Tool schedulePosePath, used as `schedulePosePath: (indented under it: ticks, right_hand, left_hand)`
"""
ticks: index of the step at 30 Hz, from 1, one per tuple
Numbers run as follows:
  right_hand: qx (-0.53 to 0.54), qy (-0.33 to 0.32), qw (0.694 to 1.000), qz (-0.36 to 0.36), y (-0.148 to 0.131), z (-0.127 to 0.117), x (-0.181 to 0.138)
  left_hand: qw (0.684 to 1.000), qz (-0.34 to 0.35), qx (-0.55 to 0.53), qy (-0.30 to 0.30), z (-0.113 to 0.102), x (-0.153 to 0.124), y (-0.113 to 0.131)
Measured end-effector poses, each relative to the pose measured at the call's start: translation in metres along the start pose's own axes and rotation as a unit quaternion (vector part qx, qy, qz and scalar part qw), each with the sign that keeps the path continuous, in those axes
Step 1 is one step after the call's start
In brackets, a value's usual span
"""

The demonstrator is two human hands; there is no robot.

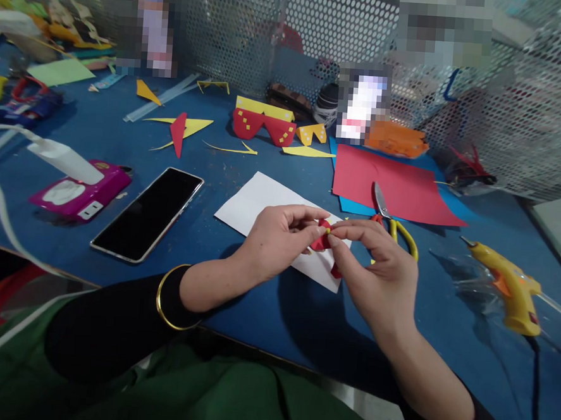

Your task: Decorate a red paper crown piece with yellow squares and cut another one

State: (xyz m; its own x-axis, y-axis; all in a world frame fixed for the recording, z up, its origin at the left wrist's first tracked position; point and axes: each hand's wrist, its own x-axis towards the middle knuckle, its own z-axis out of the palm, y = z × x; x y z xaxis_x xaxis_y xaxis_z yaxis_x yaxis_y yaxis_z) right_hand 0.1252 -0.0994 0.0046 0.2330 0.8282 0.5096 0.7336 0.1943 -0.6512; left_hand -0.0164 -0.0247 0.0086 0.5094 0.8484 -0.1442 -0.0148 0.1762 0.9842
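My left hand (pixel 279 238) and my right hand (pixel 376 273) meet over a white sheet of paper (pixel 257 202) on the blue table. Both pinch a small red paper piece (pixel 322 238) with a bit of yellow on it, held between thumbs and fingertips. Most of the piece is hidden by my fingers. A gold bangle (pixel 163 298) sits on my left wrist.
Scissors with yellow handles (pixel 394 217) lie on a red sheet (pixel 391 185) just behind my right hand. A yellow glue gun (pixel 509 281) rests at the right. A black phone (pixel 150 211) and a pink box (pixel 82 191) lie at the left. Red-and-yellow paper glasses (pixel 264 123) and scraps sit farther back before a mesh screen.
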Motion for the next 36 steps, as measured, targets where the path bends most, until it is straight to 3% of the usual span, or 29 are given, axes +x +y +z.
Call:
schedulePosePath:
  ticks: [14, 24, 36]
  right_hand:
    - [-0.011, 0.015, 0.999, 0.029, 0.0, -0.005, 0.002]
    - [0.068, -0.01, 0.989, 0.133, 0.006, -0.008, 0.004]
    - [-0.021, 0.03, 0.999, 0.012, 0.005, 0.002, 0.001]
  left_hand:
    - [1.0, 0.0, -0.007, 0.014, 0.0, 0.001, -0.001]
    - [0.998, -0.03, -0.042, 0.02, 0.001, 0.001, 0.003]
    - [0.999, -0.025, -0.028, 0.015, 0.004, -0.002, 0.001]
